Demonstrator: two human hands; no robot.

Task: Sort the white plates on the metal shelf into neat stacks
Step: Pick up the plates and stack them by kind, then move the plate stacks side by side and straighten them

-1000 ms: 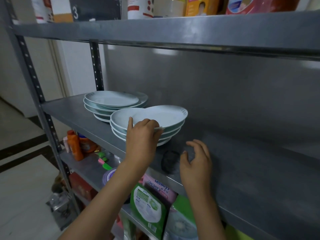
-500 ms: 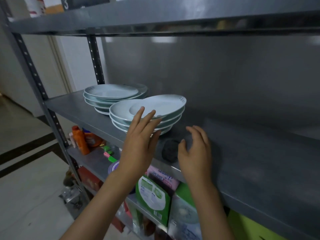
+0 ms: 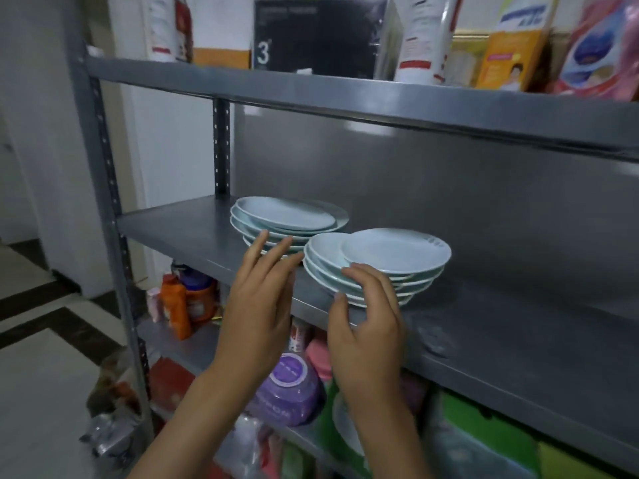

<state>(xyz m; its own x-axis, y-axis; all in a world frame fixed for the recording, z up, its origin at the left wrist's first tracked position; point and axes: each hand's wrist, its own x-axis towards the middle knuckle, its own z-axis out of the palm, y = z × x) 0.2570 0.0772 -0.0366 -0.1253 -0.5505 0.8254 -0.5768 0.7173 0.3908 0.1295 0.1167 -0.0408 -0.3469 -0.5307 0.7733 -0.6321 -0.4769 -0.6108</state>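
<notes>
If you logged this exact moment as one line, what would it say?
task: stack plates | left hand: open, between stacks | right hand: fingers curled at front stack, grip unclear | top plate: off-centre | back stack: untouched

A household storeroom, as I see it through the head camera: a grey metal shelf (image 3: pixel 518 344) rack carries stacked white plates (image 3: pixel 287 216), an orange detergent bottle (image 3: pixel 178 307), a purple tub (image 3: pixel 288 388) and boxed goods (image 3: pixel 316 36), beside a tiled floor (image 3: pixel 41 385).

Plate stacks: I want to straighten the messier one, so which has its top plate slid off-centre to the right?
The near stack by the right hand; the far stack sits squarer.
</notes>
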